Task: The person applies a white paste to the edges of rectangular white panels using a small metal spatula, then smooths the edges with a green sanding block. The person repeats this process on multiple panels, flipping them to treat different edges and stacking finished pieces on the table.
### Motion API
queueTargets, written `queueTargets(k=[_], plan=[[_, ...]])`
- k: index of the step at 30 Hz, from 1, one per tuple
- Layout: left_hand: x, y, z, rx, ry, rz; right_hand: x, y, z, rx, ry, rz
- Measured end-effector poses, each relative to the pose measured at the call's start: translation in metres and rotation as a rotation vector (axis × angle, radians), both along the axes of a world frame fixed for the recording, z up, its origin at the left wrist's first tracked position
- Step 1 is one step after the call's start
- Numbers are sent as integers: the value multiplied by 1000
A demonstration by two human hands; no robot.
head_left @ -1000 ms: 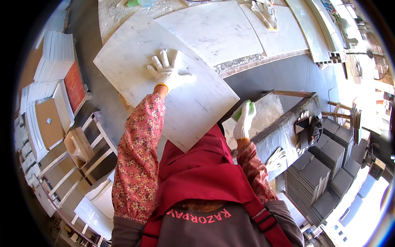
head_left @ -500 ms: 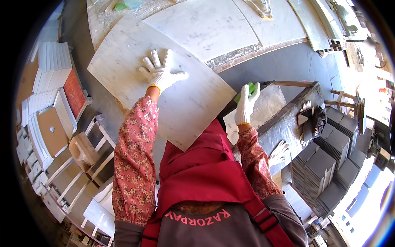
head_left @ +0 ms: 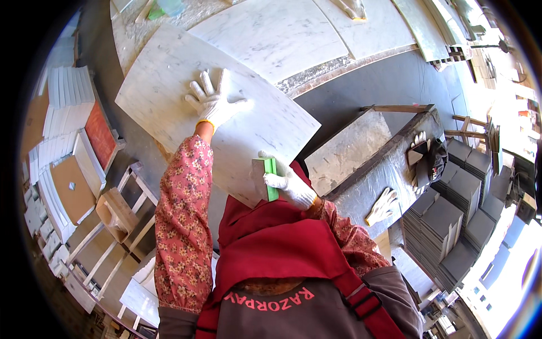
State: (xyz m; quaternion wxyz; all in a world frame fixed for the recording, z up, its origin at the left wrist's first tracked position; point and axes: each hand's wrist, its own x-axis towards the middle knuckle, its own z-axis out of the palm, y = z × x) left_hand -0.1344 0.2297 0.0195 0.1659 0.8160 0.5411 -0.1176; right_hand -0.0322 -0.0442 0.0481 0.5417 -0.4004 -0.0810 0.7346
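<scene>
A large pale marble slab with grey veining lies tilted across the work surface before me, one corner toward my red apron. My left hand, in a white knit glove, rests on top of it with fingers spread. Near the slab's closest right edge, my gloved right hand grips a green sanding block. The block stands on its side, with a greyish face toward the left. Whether it touches the slab edge I cannot tell.
More marble slabs lie on the table beyond. A plastic-covered bench at right bears loose gloves and a dark bag. Stacked grey tiles stand farther right; white tile stacks and a wooden frame are at left.
My right hand has swung left with the sanding block, from beyond the slab's right corner to its near right edge. My left hand stays spread on the slab.
</scene>
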Motion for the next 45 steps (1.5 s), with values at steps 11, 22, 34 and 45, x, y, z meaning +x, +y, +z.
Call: queueTargets(k=[11, 22, 34, 45], plan=[[1, -3, 4, -7, -17, 3, 169, -61, -104, -244, -1058, -598], [-104, -128, -8, 524, -193, 141, 31, -9, 13, -181, -119, -175], [-68, -155, -28, 529, -279, 506, 90, 79, 36, -192, -451, 16], [-18, -149, -46, 639, -107, 725, 231, 173, 48, -81, -612, 445]])
